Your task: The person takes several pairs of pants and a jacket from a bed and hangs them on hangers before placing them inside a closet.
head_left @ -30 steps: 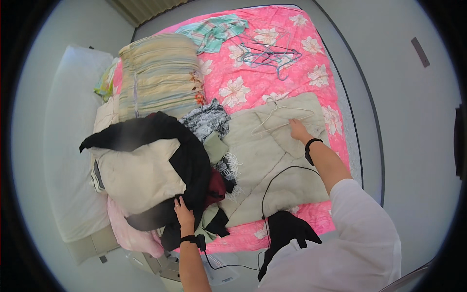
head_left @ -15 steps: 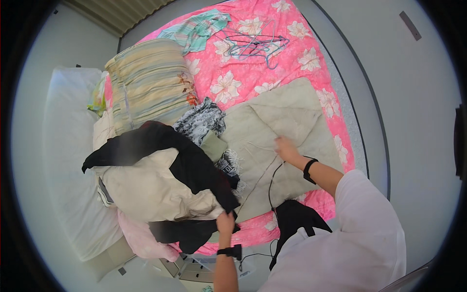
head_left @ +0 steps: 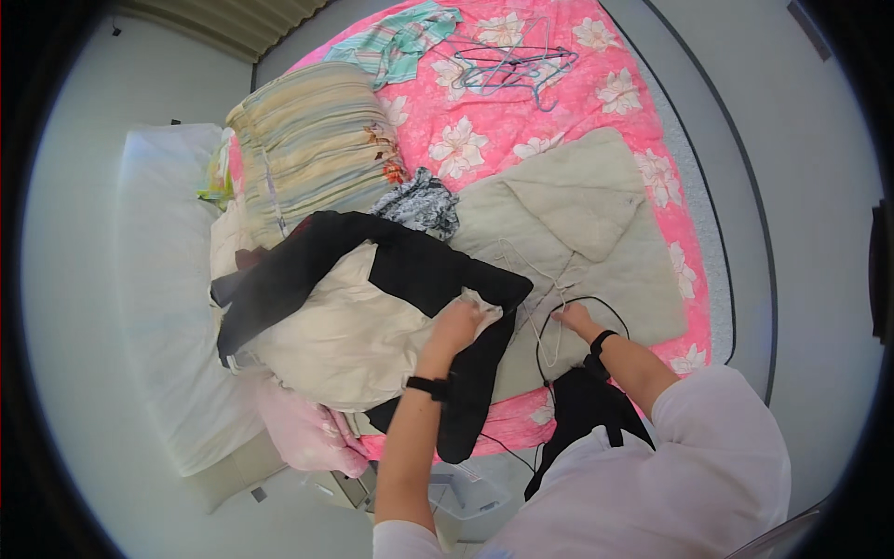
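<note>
My left hand [head_left: 454,328] is closed on the edge of a black jacket [head_left: 424,270] near its corner, where pale cloth bunches in my fingers. The jacket's cream lining [head_left: 326,345] faces up, and one black sleeve hangs toward the bed's near edge. In my right hand [head_left: 575,319] is a thin white clothes hanger [head_left: 547,347], standing at a slant just right of the jacket. Those fingers are closed round its wire. Under the hanger lies a grey-beige padded blanket [head_left: 643,289] with one corner folded over. A black cable [head_left: 610,303] loops past my right hand.
A pink flowered sheet [head_left: 521,200] covers the bed. Several hangers [head_left: 517,70] lie at the far side, beside a green checked garment [head_left: 396,47]. A striped pillow [head_left: 317,149] and black-and-white cloth [head_left: 419,205] sit beyond the jacket. At left stands a white covered headboard [head_left: 168,298].
My left hand has drawn the jacket up and rightward, spreading it over the cloth beside it. My right hand has come nearer to me, with the white hanger now raised in it.
</note>
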### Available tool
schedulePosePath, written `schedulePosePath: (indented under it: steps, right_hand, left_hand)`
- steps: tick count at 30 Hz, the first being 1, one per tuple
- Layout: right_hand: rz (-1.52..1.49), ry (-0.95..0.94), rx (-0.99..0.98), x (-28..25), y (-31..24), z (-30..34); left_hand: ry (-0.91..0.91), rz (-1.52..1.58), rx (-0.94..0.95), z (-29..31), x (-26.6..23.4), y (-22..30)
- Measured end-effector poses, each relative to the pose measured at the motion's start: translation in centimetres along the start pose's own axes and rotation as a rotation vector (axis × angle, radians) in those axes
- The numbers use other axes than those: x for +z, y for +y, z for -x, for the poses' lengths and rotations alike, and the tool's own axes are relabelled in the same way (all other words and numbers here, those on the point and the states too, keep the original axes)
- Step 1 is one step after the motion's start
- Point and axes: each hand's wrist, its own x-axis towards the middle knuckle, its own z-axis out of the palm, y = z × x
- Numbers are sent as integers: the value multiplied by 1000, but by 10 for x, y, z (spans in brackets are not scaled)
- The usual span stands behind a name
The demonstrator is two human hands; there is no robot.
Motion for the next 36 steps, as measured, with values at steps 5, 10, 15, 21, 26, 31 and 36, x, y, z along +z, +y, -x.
schedulePosePath:
  steps: [5,10,15,21,26,31,36]
  right_hand:
    - [-461,-189,208,30,26,5]
    - [-1042,-280,236,15,-14,34]
    - [-1116,-526,-51,-47,-58,54]
    - [-1223,-664,-30,-73,-58,72]
    - [-1270,-711,67,-54,-39,84]
    - [-1330,-612,142,-8,-52,93]
    - [-1198,-466,-7,30,-70,101]
  left_hand:
    - [87,-268,-364,-40,-56,-46]
    - [23,-670,-95,-21,-27,-77]
    - [157,-883,-96,-19,7,-136]
    - [334,-562,-160,-82,-99,-118]
    - [350,-336,-649,-62,-192,-161]
    - [377,-206,-477,-24,-120,-229]
    - [582,-131,-364,-10,-93,-255]
